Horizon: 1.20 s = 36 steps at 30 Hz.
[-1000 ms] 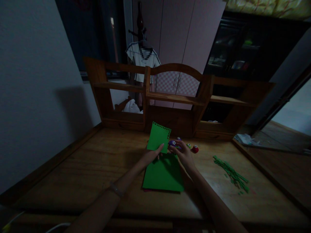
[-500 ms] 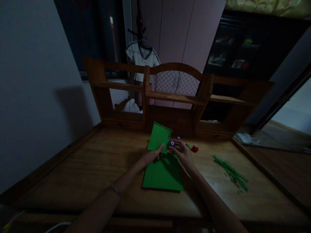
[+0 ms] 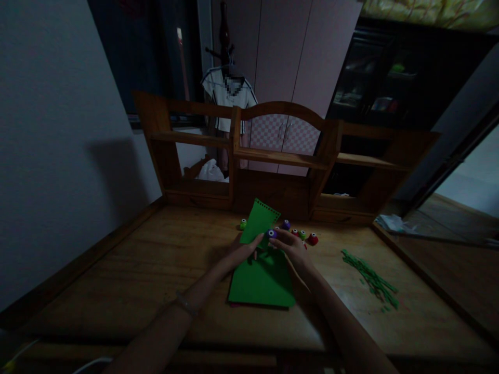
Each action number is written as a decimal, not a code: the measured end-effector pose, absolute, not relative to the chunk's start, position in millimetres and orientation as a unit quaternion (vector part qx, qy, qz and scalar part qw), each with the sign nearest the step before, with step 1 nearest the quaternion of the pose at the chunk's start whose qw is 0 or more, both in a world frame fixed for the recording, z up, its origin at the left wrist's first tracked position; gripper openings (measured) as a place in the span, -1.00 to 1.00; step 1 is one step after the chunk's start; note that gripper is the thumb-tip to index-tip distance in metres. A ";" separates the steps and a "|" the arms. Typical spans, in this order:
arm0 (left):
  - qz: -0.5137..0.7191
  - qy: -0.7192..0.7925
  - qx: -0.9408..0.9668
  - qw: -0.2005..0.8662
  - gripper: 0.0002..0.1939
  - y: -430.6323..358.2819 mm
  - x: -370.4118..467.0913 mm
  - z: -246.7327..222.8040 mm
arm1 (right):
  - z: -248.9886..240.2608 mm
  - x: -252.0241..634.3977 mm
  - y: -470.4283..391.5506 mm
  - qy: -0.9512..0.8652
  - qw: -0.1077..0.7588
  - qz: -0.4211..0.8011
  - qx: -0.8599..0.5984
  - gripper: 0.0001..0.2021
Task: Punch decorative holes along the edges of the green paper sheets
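Observation:
My left hand (image 3: 248,250) is closed on a green paper sheet (image 3: 259,219), thumb on top. Small holes run along the sheet's far edge. At the sheet's right edge, my right hand (image 3: 291,246) grips a small purple craft punch (image 3: 272,234) with a white round spot on it. Whether the paper's edge sits in the punch's slot, I cannot tell. Under both hands lies a larger green sheet (image 3: 261,285) on the desk, with a thin pinkish edge showing below it.
Behind the hands stand several small punches, among them a green one (image 3: 244,224), a purple one (image 3: 286,224) and a red one (image 3: 313,239). Thin green strips (image 3: 370,278) lie in a heap at the right. A wooden shelf unit (image 3: 280,153) borders the desk's back.
The held sheet has tilted to the right, uncovering a green punch behind its left side. My right hand and the purple punch have shifted slightly left and nearer.

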<state>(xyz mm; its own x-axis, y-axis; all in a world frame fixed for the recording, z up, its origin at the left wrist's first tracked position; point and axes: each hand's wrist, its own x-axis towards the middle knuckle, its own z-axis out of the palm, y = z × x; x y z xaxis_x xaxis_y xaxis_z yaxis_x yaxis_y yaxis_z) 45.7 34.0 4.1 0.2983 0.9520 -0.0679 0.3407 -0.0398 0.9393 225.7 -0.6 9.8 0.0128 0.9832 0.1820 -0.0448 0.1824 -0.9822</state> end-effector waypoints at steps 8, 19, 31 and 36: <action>0.283 0.496 0.671 0.473 -0.34 31.3 44.0 6.5 | 7.2 224.2 -2.3 -0.467 0.556 0.529 -0.439 -0.54; 0.294 0.514 0.653 0.472 -0.40 15.7 44.5 26.0 | -0.3 226.9 2.5 -0.429 0.565 0.570 -0.413 -0.61; 0.300 0.495 0.662 0.476 -0.40 19.4 46.5 19.9 | -6.2 229.7 6.1 -0.456 0.550 0.537 -0.449 -0.64; 0.292 0.495 0.662 0.482 -0.39 19.8 45.8 21.2 | 2.1 224.4 0.0 -0.450 0.568 0.529 -0.443 -0.66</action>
